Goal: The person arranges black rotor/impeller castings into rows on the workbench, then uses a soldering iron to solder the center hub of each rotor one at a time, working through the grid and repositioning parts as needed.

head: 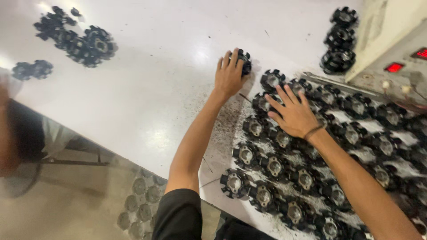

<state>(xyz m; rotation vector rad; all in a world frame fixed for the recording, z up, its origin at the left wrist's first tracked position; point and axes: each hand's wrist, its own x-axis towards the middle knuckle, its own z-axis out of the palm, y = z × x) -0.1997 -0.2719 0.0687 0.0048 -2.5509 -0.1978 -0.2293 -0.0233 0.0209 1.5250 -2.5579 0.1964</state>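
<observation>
One round finned part point(243, 61), face-up, axisless

1. A white table point(147, 89) is seen, its surface glossy and speckled with dark grit near the middle.
2. Rows of black toothed parts point(284, 178) are laid flat across its right side.
3. A stack of three such parts point(339, 42) is set at the far right.
4. Loose clusters point(80, 40) are scattered at the far left.
</observation>
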